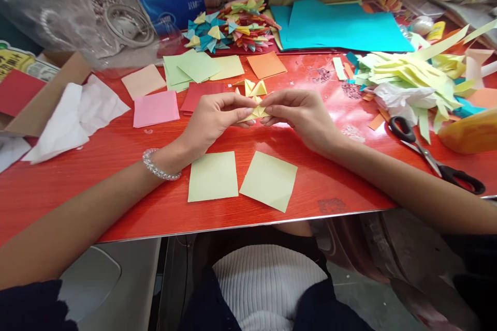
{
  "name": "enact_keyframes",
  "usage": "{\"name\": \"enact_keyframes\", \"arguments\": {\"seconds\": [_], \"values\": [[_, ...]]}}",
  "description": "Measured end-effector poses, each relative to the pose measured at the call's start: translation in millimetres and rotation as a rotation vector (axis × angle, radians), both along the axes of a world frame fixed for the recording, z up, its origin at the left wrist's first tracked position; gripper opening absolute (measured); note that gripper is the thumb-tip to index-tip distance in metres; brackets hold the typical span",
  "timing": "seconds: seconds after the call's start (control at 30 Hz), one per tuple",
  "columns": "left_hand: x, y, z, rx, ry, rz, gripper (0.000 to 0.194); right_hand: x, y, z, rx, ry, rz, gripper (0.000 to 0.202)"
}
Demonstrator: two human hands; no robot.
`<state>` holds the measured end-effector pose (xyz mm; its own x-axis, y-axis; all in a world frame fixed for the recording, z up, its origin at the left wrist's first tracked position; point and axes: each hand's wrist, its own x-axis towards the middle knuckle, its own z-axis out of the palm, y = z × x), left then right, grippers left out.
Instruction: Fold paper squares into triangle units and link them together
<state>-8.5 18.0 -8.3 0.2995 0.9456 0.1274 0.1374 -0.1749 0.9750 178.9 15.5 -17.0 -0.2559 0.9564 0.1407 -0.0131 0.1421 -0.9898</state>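
Between my two hands is a small folded yellow paper piece (259, 112). My left hand (217, 116), with a clear coiled band at the wrist, pinches its left side between thumb and fingers. My right hand (301, 114) pinches its right side the same way. Just beyond the fingertips, more folded yellow paper pieces (254, 89) lie on the red table (155, 207). Closer to me, a pale yellow-green paper square (213, 177) lies flat, and a second pale square (268, 181) lies turned at an angle to its right.
Paper squares in pink (156, 109), green (199, 65), orange (266, 65) and other colours lie behind my hands. A heap of folded paper pieces (233, 26) sits by blue sheets (345, 26). Black-handled scissors (435, 158) and paper strips (415, 72) lie at right, an open cardboard box (50, 93) at left.
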Motion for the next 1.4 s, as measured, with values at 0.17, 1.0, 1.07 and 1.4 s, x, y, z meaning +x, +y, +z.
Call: {"name": "enact_keyframes", "arguments": {"seconds": [0.17, 1.0, 1.07, 1.4], "values": [[1, -3, 3.0, 0.02, 0.019, -0.009, 0.013, 0, 0, -0.8, -0.028, 0.017, -0.008, 0.009], [-3, 5, -1.4, -0.185, 0.003, -0.137, 0.021, -1, -1, -3.6, 0.04, -0.05, -0.002, 0.004], [-3, 4, -1.2, -0.171, 0.006, -0.144, 0.019, -2, 0, -4.2, 0.044, -0.052, 0.005, 0.005], [0, 2, -0.2, -0.178, 0.029, -0.098, 0.02, -2, 0, -4.9, 0.039, -0.049, 0.008, 0.007]]}}
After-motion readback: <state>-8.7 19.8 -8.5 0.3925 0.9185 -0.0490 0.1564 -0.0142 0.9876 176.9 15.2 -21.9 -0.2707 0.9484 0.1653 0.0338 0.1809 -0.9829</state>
